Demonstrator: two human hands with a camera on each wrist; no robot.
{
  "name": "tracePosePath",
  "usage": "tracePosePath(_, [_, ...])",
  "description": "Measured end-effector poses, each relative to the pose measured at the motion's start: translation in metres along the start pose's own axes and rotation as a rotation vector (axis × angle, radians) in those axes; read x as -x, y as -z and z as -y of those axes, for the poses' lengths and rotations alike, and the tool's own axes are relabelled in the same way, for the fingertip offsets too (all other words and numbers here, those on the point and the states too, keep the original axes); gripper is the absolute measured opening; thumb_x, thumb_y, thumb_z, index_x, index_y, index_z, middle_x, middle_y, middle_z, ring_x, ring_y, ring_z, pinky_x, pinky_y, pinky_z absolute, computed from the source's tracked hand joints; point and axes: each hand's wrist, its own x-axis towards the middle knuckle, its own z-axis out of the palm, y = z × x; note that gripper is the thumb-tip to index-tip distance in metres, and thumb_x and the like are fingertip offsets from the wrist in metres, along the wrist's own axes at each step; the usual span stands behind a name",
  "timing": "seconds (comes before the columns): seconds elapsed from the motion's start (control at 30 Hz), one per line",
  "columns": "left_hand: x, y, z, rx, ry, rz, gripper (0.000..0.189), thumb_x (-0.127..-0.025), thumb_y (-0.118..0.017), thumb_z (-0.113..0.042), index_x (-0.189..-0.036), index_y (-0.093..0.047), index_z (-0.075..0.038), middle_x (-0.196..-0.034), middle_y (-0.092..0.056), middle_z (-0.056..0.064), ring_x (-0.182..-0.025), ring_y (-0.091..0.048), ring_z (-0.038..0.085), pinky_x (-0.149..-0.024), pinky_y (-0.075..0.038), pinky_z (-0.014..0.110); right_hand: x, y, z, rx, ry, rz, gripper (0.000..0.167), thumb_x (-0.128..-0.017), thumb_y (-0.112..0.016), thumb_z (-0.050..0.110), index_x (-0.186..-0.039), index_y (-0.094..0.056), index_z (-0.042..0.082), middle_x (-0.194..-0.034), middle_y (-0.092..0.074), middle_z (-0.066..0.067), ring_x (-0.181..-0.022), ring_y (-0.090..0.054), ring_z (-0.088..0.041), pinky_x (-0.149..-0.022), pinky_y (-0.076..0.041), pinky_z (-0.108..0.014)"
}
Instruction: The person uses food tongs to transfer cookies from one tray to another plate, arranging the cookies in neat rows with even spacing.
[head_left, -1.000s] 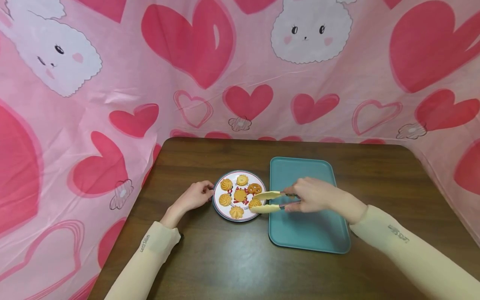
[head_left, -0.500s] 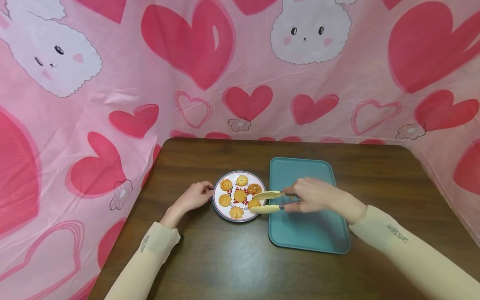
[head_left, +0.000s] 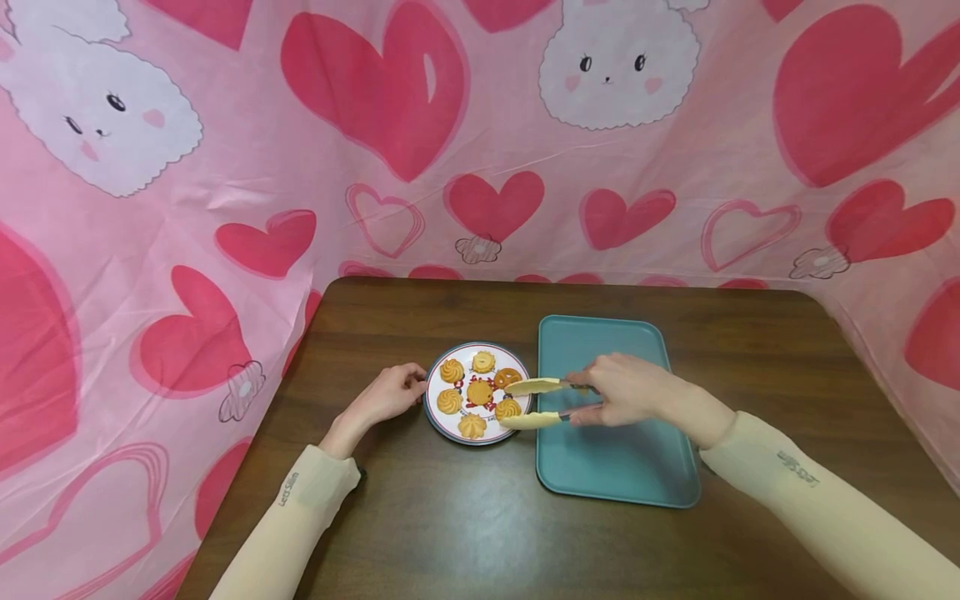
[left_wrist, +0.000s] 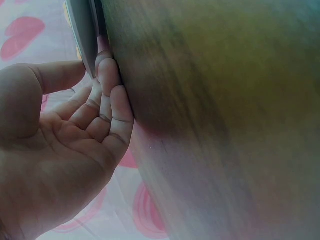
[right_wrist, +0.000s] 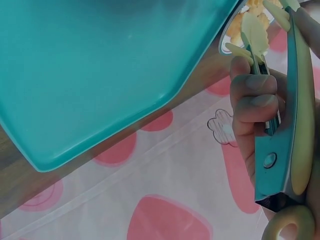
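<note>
A round white plate with a blue-and-red rim carries several cookies: piped swirls, a plain round cookie in the middle and a pretzel-shaped one. At its left edge, my left hand pinches the rim; the left wrist view shows the thumb on top of the plate edge and fingertips beneath. My right hand grips a pair of tongs over the tray. Their cream tips are spread over the plate's right side, either side of a swirl cookie.
A teal rectangular tray lies just right of the plate, under the right hand. Both rest on a dark brown wooden table. Pink heart-patterned cloth hangs behind the table and at its sides.
The tips of the tongs have spread slightly farther apart over the plate. The left hand has stayed at the plate's rim.
</note>
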Motion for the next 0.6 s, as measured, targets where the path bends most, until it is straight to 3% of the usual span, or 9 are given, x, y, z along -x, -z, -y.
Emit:
tracePosePath(0.27, [-0.001, -0.001, 0.002, 0.001, -0.004, -0.004, 0.024, -0.098, -0.062, -0.017, -0.115, -0.066, -0.001, -0.076, -0.063, 0.001, -0.067, -0.058, 0.014, -0.062, -0.045, 0.030, 0.004, 0.009, -0.002, 0.010, -0.020, -0.048, 0.066, -0.078, -0.080, 0.051, -0.126, -0.068, 0.007, -0.084, -0.071, 0.004, -0.060, -0.051, -0.005, -0.052, -0.041, -0.025])
tracePosePath(0.37, [-0.001, -0.001, 0.002, 0.001, -0.008, -0.004, 0.023, -0.098, -0.061, -0.017, -0.115, -0.066, -0.001, -0.076, -0.063, 0.001, -0.067, -0.059, 0.014, -0.062, -0.046, 0.030, 0.007, 0.012, -0.006, 0.022, -0.039, -0.073, 0.070, -0.076, -0.081, 0.053, -0.127, -0.067, 0.007, -0.089, -0.071, 0.003, -0.065, -0.054, -0.006, -0.054, -0.043, -0.025])
tracePosePath(0.47, [-0.001, -0.001, 0.003, 0.001, -0.007, -0.003, 0.023, -0.098, -0.062, -0.017, -0.115, -0.066, -0.001, -0.076, -0.063, 0.001, -0.067, -0.058, 0.014, -0.061, -0.045, 0.031, 0.010, 0.015, -0.012, 0.037, -0.062, -0.105, 0.074, -0.076, -0.080, 0.057, -0.128, -0.067, 0.007, -0.082, -0.065, 0.007, -0.064, -0.051, -0.007, -0.054, -0.043, -0.026])
tracePosePath(0.6, [-0.002, -0.001, 0.004, 0.000, 0.003, 0.001, 0.024, -0.098, -0.062, -0.017, -0.116, -0.066, -0.001, -0.076, -0.063, 0.002, -0.067, -0.058, 0.015, -0.061, -0.045, 0.030, 0.016, 0.019, -0.024, 0.038, -0.076, -0.169, 0.080, -0.076, -0.078, 0.062, -0.129, -0.065, 0.004, -0.092, -0.068, 0.004, -0.071, -0.056, -0.008, -0.060, -0.047, -0.029])
